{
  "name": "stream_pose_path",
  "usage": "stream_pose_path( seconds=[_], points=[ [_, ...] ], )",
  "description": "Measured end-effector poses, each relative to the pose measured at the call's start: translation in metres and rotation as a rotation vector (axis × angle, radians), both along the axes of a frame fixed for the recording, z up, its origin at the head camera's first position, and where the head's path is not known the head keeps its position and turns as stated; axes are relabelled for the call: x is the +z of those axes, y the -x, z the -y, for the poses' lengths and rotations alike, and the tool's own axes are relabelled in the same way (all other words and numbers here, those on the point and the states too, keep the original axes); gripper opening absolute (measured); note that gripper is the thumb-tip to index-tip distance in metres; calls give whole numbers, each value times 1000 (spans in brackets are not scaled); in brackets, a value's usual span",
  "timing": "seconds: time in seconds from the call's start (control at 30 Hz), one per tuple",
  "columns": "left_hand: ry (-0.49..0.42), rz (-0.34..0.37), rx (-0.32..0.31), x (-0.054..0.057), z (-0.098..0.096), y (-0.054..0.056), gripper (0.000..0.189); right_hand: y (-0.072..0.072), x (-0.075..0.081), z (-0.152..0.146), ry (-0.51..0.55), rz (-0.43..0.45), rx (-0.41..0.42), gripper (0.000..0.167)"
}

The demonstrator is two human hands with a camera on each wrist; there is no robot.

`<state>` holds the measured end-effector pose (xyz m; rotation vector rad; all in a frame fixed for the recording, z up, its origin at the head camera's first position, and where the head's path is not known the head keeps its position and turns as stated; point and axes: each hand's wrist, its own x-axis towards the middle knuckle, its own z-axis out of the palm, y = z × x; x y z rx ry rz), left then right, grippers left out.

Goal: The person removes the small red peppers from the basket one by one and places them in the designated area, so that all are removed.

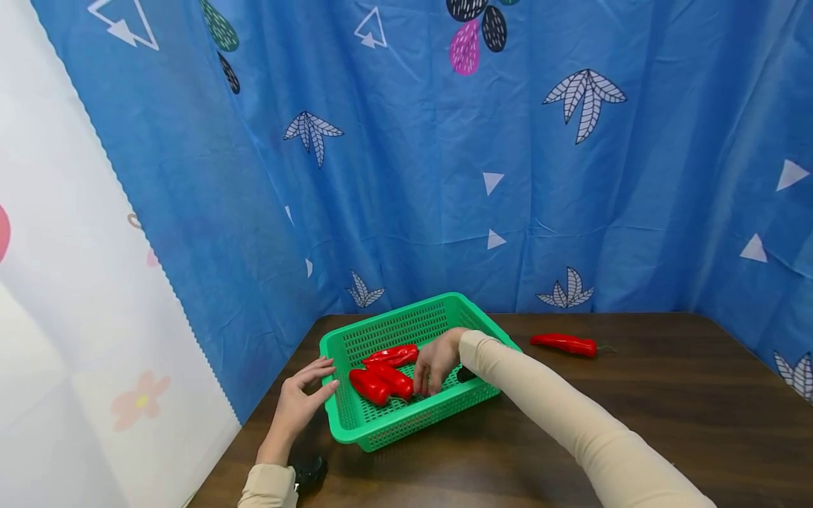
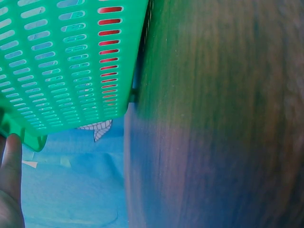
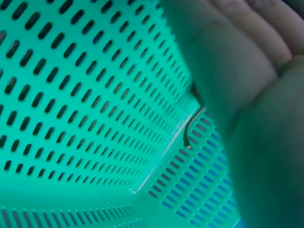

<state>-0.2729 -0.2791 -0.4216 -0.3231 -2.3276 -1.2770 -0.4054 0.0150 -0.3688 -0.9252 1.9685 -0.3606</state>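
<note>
Left hand rests extended fingers on the rim of the green basket; right hand dips inside, its grip hidden. Red peppers lie within, near the left edge of the surface: probably light, firm, slippery, best held mid-body.

no text, label or number can be read anywhere.

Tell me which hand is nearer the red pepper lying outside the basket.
Right. The right hand is inside the basket, left of the red pepper; the left hand is at the basket's left end, farther away.
</note>
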Motion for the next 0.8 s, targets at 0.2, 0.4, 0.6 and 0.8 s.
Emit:
stream_pose_path(
  seconds=[0.2,0.4,0.6,0.8],
  points=[
    [0,20,-9,14,-7,-10,29,0,-2,0,-17,18,17,42],
    [-11,4,-13,12,-6,-9,28,0,-2,0,-41,50,46,40],
    [-15,0,-16,11,-6,-8,29,0,-4,1,-44,118,54,47],
    [-10,-9,-16,10,-6,-7,28,1,-5,1,-63,155,58,52]
  ],
)
